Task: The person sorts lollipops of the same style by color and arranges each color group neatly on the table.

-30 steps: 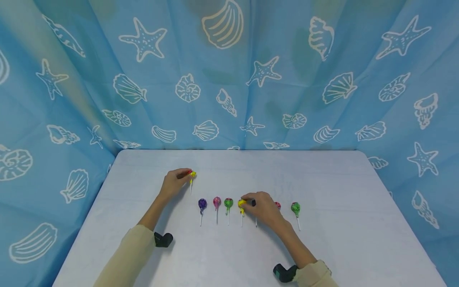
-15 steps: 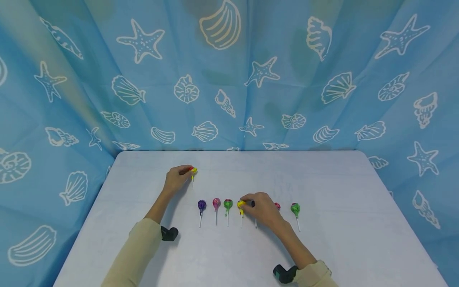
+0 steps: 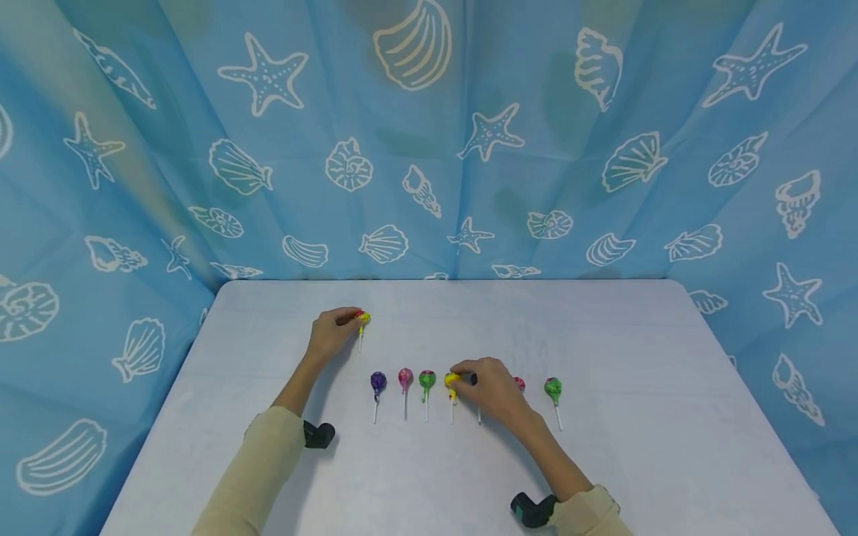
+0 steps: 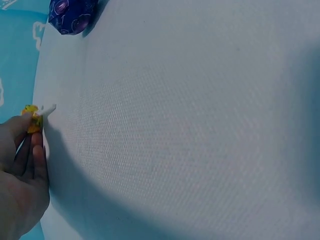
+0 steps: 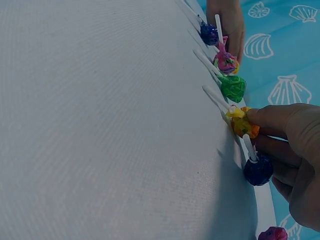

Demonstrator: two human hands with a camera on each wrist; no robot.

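Observation:
At the back left of the table, my left hand [image 3: 328, 333] pinches a yellow-and-red lollipop [image 3: 364, 318] by its wrapped head, the white stick pointing toward me. My right hand [image 3: 492, 387] holds a yellow lollipop [image 3: 452, 381] in the middle row between thumb and fingers. Left of it lie a purple lollipop [image 3: 378, 381], a pink lollipop [image 3: 405, 377] and a green lollipop [image 3: 427, 380]. A dark blue lollipop [image 5: 258, 171] lies beside my right fingers, mostly hidden under the hand in the head view.
Farther right in the row are a pinkish-red lollipop [image 3: 519, 383], partly covered by my right hand, and another green lollipop [image 3: 553, 387]. A white cloth covers the table [image 3: 637, 461]. Behind it hangs a blue curtain [image 3: 415, 134] with shell and starfish prints.
My left hand has shifted slightly toward the back and right with its lollipop. My right hand has stayed on the yellow lollipop in the row.

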